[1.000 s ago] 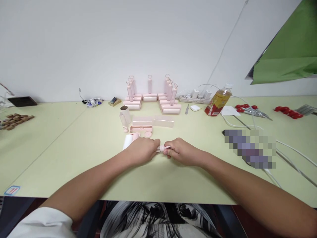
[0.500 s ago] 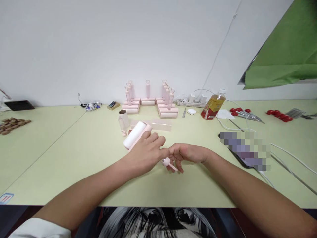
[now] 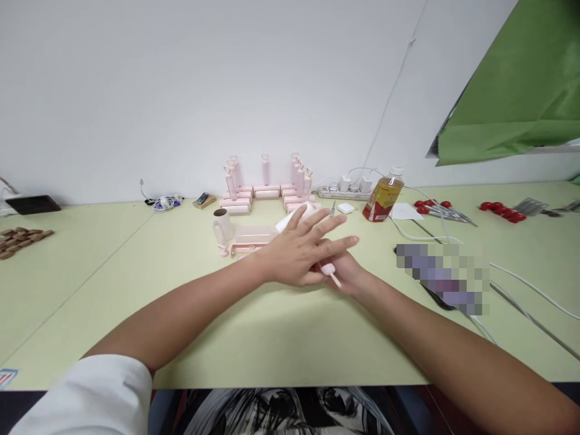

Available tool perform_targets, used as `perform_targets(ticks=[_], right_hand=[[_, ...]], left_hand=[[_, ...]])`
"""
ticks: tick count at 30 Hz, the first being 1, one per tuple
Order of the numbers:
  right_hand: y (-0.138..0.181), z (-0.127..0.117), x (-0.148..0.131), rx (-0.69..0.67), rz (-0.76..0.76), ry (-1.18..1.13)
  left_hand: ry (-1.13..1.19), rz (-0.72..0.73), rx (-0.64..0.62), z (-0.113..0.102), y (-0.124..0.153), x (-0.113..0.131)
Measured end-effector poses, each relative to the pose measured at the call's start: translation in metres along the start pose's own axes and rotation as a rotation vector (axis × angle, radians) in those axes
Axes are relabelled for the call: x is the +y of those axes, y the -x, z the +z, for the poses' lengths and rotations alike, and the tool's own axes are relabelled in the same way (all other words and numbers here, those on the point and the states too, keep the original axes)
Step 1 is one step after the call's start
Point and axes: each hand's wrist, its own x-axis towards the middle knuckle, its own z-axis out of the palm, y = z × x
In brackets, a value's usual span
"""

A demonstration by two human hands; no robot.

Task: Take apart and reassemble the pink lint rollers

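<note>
My left hand [image 3: 294,251] lies palm-down over my right hand, its fingers stretched and spread apart. Under it, the right hand [image 3: 348,269] is closed around the pink handle [image 3: 328,269] of a lint roller, though most of those fingers are hidden. The roller's white roll [image 3: 281,225] shows beyond the left fingers. Left of the hands, a pink open cover [image 3: 247,248] rests on the table behind my left wrist, with a clear pinkish cover [image 3: 256,234] just beyond. A cardboard tube [image 3: 225,221] and a small pink handle [image 3: 218,232] stand beside them.
Several pink lint rollers [image 3: 267,192] line up near the wall, some handles upright. To the right are a power strip [image 3: 347,194], a drink bottle [image 3: 384,196], a pixelated phone-like object [image 3: 437,278], cables and red-handled tools [image 3: 437,208]. Wooden pieces [image 3: 20,240] lie far left.
The lint roller has shifted right and away from the pink cover, which now shows. My left hand has moved right, spreading its fingers over the right hand, which has closed around the handle.
</note>
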Motion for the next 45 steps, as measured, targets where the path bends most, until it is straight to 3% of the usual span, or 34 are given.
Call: perform_targets(ticks=[2, 5, 8, 11, 13, 15, 20, 24, 29, 35, 45], right_hand=[[-0.006, -0.005, -0.002, 0.09, 0.084, -0.217], [-0.011, -0.012, -0.002, 0.225, 0.148, -0.435], [-0.012, -0.012, 0.001, 0.301, 0.151, -0.501], [-0.009, -0.006, 0.005, 0.331, 0.102, -0.463], [-0.008, -0.003, 0.007, 0.331, 0.049, -0.398], [-0.007, 0.0, 0.009, 0.31, 0.011, -0.339], [-0.001, 0.004, 0.007, 0.155, 0.005, -0.273], [0.01, 0.011, 0.001, -0.069, 0.079, -0.24], [0.017, 0.016, 0.003, -0.274, 0.087, -0.171], [0.016, 0.015, 0.008, -0.296, 0.087, -0.132], [0.016, 0.017, 0.009, -0.281, 0.127, -0.215]], left_hand=[[0.055, -0.063, 0.034, 0.0, -0.001, -0.02], [0.155, -0.272, 0.08, 0.008, -0.003, -0.055], [0.107, -0.446, -0.166, 0.025, -0.01, -0.077], [0.064, -0.472, -0.449, 0.041, -0.021, -0.085], [0.103, -0.453, -0.487, 0.044, -0.025, -0.088], [0.182, -0.483, -0.396, 0.04, -0.026, -0.096], [0.547, -0.734, 0.052, 0.005, -0.003, -0.124], [0.952, -0.643, 0.056, -0.025, 0.023, -0.122], [1.058, -0.565, 0.037, -0.043, 0.035, -0.096], [1.068, -0.505, -0.062, -0.042, 0.034, -0.088], [1.061, -0.457, -0.113, -0.035, 0.032, -0.085]])
